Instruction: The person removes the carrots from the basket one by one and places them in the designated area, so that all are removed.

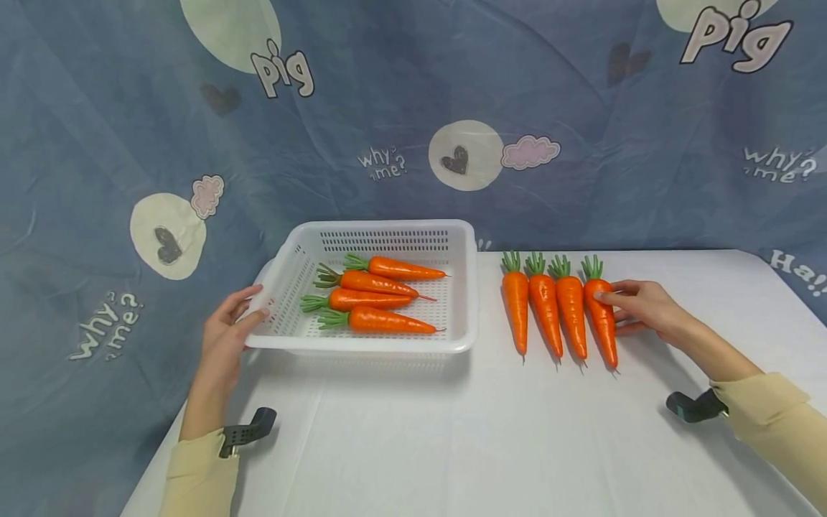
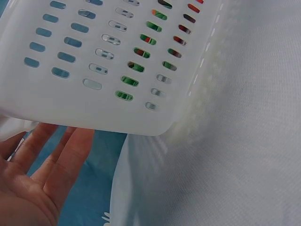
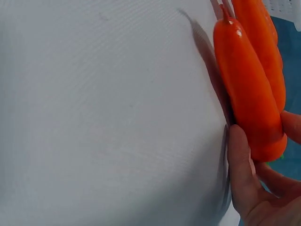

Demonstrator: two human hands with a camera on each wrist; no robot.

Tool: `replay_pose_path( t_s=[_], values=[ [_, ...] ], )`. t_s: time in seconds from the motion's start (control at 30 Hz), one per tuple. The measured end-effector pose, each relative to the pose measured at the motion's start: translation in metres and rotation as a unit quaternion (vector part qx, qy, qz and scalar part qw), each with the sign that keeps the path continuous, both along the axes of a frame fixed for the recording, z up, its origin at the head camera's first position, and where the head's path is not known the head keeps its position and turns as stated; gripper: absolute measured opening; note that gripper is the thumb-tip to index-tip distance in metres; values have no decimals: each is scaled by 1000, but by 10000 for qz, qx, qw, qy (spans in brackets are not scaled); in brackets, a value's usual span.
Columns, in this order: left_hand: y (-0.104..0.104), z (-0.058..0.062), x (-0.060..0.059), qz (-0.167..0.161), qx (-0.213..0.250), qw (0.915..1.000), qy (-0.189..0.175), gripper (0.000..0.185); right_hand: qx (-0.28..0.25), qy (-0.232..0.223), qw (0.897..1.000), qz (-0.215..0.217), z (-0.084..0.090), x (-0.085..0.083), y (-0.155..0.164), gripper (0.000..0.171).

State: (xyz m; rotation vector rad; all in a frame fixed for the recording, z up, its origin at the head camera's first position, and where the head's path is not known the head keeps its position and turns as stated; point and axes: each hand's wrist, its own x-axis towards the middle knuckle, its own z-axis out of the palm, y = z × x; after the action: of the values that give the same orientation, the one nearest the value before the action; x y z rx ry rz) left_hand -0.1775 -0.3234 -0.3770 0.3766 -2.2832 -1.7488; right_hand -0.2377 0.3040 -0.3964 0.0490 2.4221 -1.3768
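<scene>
Left hand (image 1: 227, 332) gripping basket (image 1: 293, 341) rim at its left corner; right hand (image 1: 639, 305) pinching outermost carrot (image 1: 601, 316), right of basket

The light is bright and even, coming from above. A soft shadow lies under the basket (image 1: 381, 343) on the desk (image 1: 491, 431). The head view bends at its edges. In the right wrist view the nearest carrot (image 3: 249, 99) shows small glare and looks slightly blurred.
</scene>
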Motion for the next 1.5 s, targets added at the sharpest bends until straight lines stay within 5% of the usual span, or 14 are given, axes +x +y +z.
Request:
replay_pose_path(
  t_s=[0.9,1.5],
  values=[
    [-1,0,0,-31,31,10000,-11,45,-174,423,9990,9,1,16,-1,77],
    [1,1,-1,30,181,9998,5,45,703,1664,9832,253,28,44,-21,59]
  ],
)
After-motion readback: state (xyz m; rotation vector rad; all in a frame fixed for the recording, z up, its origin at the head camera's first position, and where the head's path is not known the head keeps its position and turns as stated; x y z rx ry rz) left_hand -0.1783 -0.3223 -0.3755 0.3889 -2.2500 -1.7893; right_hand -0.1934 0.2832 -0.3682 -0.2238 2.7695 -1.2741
